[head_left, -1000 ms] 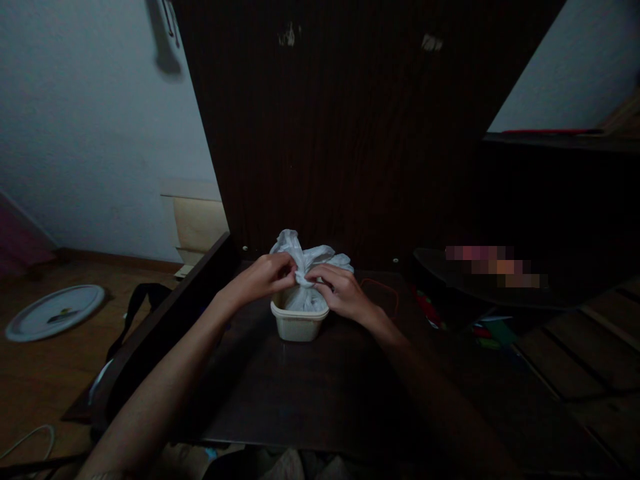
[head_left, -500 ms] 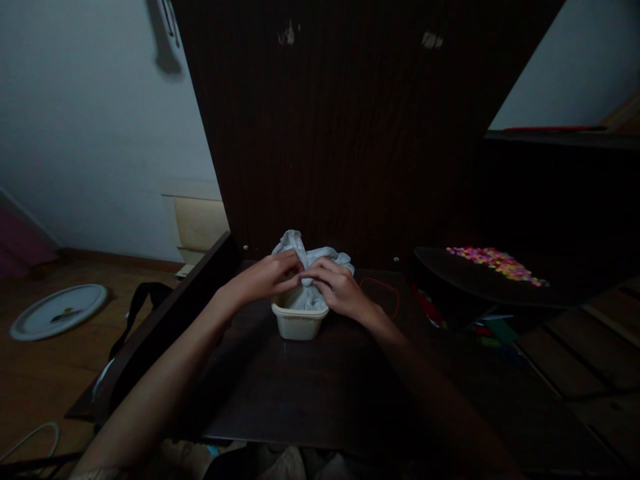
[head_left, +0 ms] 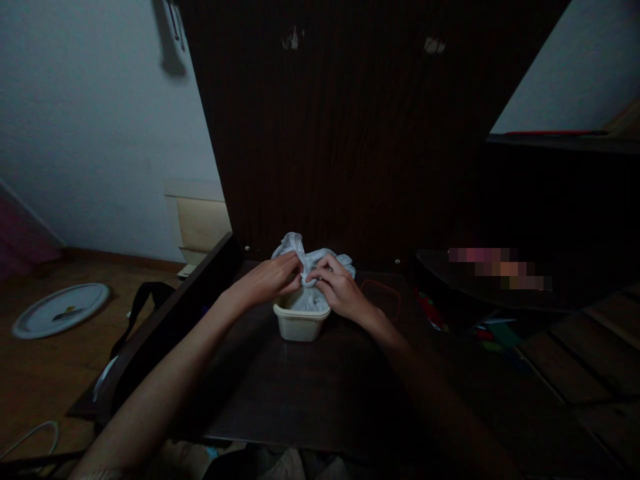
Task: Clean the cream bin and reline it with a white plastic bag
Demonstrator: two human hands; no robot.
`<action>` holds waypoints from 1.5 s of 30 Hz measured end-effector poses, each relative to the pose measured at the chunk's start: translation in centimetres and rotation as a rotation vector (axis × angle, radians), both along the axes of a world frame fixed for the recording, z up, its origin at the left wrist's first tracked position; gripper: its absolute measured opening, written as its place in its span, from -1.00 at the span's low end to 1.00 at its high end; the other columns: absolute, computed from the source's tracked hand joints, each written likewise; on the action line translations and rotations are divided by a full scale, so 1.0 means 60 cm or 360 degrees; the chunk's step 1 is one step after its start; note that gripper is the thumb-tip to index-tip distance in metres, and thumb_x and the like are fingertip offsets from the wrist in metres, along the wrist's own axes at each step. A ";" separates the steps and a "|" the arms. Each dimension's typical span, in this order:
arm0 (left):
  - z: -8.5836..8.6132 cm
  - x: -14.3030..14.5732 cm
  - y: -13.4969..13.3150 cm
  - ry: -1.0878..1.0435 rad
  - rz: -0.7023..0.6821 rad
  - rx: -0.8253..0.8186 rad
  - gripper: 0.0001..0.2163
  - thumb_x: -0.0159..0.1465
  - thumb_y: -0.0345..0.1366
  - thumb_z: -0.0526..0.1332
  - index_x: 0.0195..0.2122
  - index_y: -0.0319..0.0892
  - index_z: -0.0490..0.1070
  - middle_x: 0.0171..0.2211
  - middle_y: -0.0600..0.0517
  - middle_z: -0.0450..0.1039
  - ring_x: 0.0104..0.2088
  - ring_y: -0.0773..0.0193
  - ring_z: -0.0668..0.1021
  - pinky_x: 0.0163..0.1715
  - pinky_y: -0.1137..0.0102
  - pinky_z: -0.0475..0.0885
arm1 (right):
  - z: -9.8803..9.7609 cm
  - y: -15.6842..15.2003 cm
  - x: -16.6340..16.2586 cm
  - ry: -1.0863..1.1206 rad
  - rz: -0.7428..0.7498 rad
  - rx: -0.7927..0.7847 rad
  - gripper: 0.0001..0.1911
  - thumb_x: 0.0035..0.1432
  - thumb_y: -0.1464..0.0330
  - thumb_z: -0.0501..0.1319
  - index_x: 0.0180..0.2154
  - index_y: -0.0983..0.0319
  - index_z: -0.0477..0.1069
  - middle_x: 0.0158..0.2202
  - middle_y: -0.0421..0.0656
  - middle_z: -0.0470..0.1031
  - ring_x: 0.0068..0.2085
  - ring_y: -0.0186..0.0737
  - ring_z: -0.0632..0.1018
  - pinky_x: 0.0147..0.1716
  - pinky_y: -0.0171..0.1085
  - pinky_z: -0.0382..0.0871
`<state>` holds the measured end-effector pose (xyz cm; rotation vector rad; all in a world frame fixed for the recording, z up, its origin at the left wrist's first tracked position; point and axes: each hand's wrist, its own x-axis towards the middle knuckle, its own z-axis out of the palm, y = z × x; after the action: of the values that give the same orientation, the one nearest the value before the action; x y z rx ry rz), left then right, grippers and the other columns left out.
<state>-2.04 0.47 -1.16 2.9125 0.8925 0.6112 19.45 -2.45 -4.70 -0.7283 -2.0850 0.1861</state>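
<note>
A white plastic bag sits in and behind a small cream-coloured plastic container on the dark wooden surface. Its upper part is twisted into what looks like a knot above the container. My left hand pinches the bag from the left, fingers closed on the gathered plastic. From the right, my right hand grips the bag close by, thumb and fingertips pressed together at the knot. What the bag holds cannot be made out.
A dark wooden panel rises directly behind the container. To the left runs a low wooden side edge. A thin orange loop lies right of the bag. A white round lid-like disc rests on the floor at left.
The fingers of both hands have shifted slightly at the knot, and the right hand's fingers are more bent. The container stays in place on the surface.
</note>
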 end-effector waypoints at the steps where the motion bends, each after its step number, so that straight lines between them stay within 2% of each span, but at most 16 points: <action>1: -0.001 -0.001 0.000 -0.0025 -0.0011 -0.0013 -0.93 0.38 -0.34 0.08 -0.20 -0.19 0.32 -0.26 -0.03 0.38 -0.26 0.19 0.50 -0.21 0.31 0.46 | 0.002 0.000 0.003 -0.0022 0.0021 -0.0033 -0.74 0.24 0.61 0.11 -0.22 0.21 0.50 -0.22 -0.12 0.34 -0.19 -0.18 0.45 -0.21 -0.19 0.40; 6: -0.001 -0.006 0.001 -0.0172 -0.0079 -0.0101 -0.96 0.37 -0.36 0.11 -0.24 -0.18 0.30 -0.30 0.00 0.37 -0.31 0.22 0.48 -0.23 0.32 0.45 | 0.012 0.000 0.015 -0.0066 0.0134 -0.0198 -0.80 0.25 0.58 0.16 -0.25 0.20 0.47 -0.22 -0.15 0.35 -0.18 -0.20 0.45 -0.16 -0.17 0.40; 9: 0.000 -0.007 0.005 -0.0175 -0.0046 -0.0096 -0.95 0.38 -0.36 0.10 -0.26 -0.18 0.30 -0.32 0.01 0.36 -0.33 0.21 0.47 -0.23 0.31 0.44 | 0.017 -0.010 0.013 -0.0079 0.0106 -0.0147 -0.77 0.21 0.60 0.15 -0.22 0.20 0.47 -0.20 -0.13 0.36 -0.16 -0.18 0.47 -0.15 -0.15 0.41; 12: 0.002 -0.005 0.005 -0.0127 0.0026 -0.0091 -0.94 0.37 -0.36 0.11 -0.27 -0.18 0.30 -0.33 0.00 0.35 -0.34 0.19 0.47 -0.24 0.30 0.43 | 0.022 -0.023 0.000 -0.0182 -0.0048 0.0053 -0.80 0.14 0.54 0.22 -0.19 0.22 0.47 -0.20 -0.08 0.39 -0.16 -0.10 0.46 -0.16 -0.11 0.42; 14: 0.004 -0.003 0.002 -0.0102 0.0074 -0.0082 -0.94 0.37 -0.34 0.12 -0.26 -0.19 0.30 -0.34 0.01 0.35 -0.33 0.19 0.48 -0.25 0.31 0.42 | 0.023 -0.028 -0.012 -0.0301 -0.0233 0.0195 -0.90 0.16 0.42 0.28 -0.23 0.24 0.47 -0.23 -0.05 0.40 -0.18 -0.05 0.45 -0.18 -0.06 0.42; 16: 0.005 0.000 -0.003 -0.0103 0.0102 -0.0076 -0.92 0.37 -0.31 0.13 -0.27 -0.18 0.30 -0.34 0.02 0.35 -0.34 0.20 0.47 -0.26 0.32 0.41 | 0.022 -0.029 -0.023 -0.0442 -0.0397 0.0290 -0.88 0.19 0.33 0.31 -0.27 0.25 0.46 -0.25 -0.02 0.41 -0.19 -0.01 0.43 -0.18 -0.03 0.41; 21: 0.007 0.004 -0.009 -0.0151 0.0108 -0.0129 -0.92 0.36 -0.31 0.15 -0.27 -0.18 0.30 -0.34 0.01 0.37 -0.36 0.21 0.47 -0.27 0.32 0.41 | 0.020 -0.020 -0.037 -0.0602 -0.0538 0.0290 -0.99 0.20 0.44 0.25 -0.29 0.26 0.44 -0.25 0.03 0.44 -0.17 0.05 0.41 -0.20 -0.02 0.38; 25: 0.006 0.003 -0.007 -0.0137 0.0107 -0.0094 -0.91 0.36 -0.30 0.15 -0.28 -0.18 0.29 -0.35 0.01 0.37 -0.36 0.21 0.47 -0.28 0.32 0.41 | 0.024 -0.018 -0.032 -0.0626 -0.0448 0.0246 -0.95 0.25 0.48 0.19 -0.27 0.28 0.42 -0.25 0.00 0.42 -0.18 0.00 0.42 -0.19 -0.06 0.36; 31: -0.006 -0.004 -0.002 -0.0225 0.0084 -0.0176 -0.92 0.33 -0.31 0.12 -0.31 -0.17 0.31 -0.35 0.02 0.37 -0.36 0.22 0.45 -0.28 0.34 0.39 | 0.039 -0.017 -0.002 -0.0608 0.0035 -0.0045 -0.92 0.28 0.51 0.20 -0.28 0.24 0.37 -0.23 -0.09 0.38 -0.21 -0.15 0.41 -0.20 -0.17 0.35; 34: -0.009 -0.008 0.001 -0.0292 0.0076 -0.0265 -0.91 0.32 -0.30 0.10 -0.31 -0.18 0.32 -0.35 0.03 0.37 -0.39 0.25 0.43 -0.32 0.36 0.36 | 0.038 -0.015 0.009 -0.0489 0.0138 -0.0146 -0.89 0.29 0.53 0.19 -0.28 0.22 0.38 -0.22 -0.13 0.37 -0.20 -0.20 0.43 -0.20 -0.22 0.35; 38: -0.008 -0.009 0.005 -0.0367 0.0097 -0.0305 -0.89 0.30 -0.27 0.12 -0.33 -0.17 0.32 -0.37 0.03 0.36 -0.40 0.24 0.42 -0.34 0.37 0.34 | 0.032 -0.022 0.001 -0.0457 -0.0092 -0.0027 -0.90 0.34 0.42 0.19 -0.30 0.23 0.42 -0.25 -0.13 0.39 -0.19 -0.18 0.45 -0.19 -0.21 0.35; 42: -0.007 -0.002 0.000 -0.0356 0.0126 -0.0299 -0.93 0.28 -0.31 0.15 -0.33 -0.16 0.32 -0.38 0.03 0.36 -0.40 0.23 0.43 -0.33 0.37 0.32 | 0.030 -0.032 -0.022 -0.0625 -0.0401 0.0126 -0.78 0.24 0.23 0.33 -0.32 0.25 0.45 -0.25 -0.06 0.45 -0.18 -0.10 0.45 -0.17 -0.15 0.36; 45: -0.005 0.002 -0.006 -0.0351 0.0133 -0.0283 -0.93 0.29 -0.32 0.15 -0.34 -0.16 0.31 -0.38 0.03 0.36 -0.40 0.23 0.42 -0.33 0.37 0.31 | 0.030 -0.031 -0.035 -0.0807 -0.0549 0.0164 -0.85 0.24 0.31 0.32 -0.27 0.28 0.48 -0.23 -0.01 0.49 -0.16 -0.06 0.45 -0.16 -0.14 0.34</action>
<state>-1.94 0.12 -1.45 2.6014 0.9876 0.7957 17.37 -4.32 -2.89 -1.1452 -2.3690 -0.3291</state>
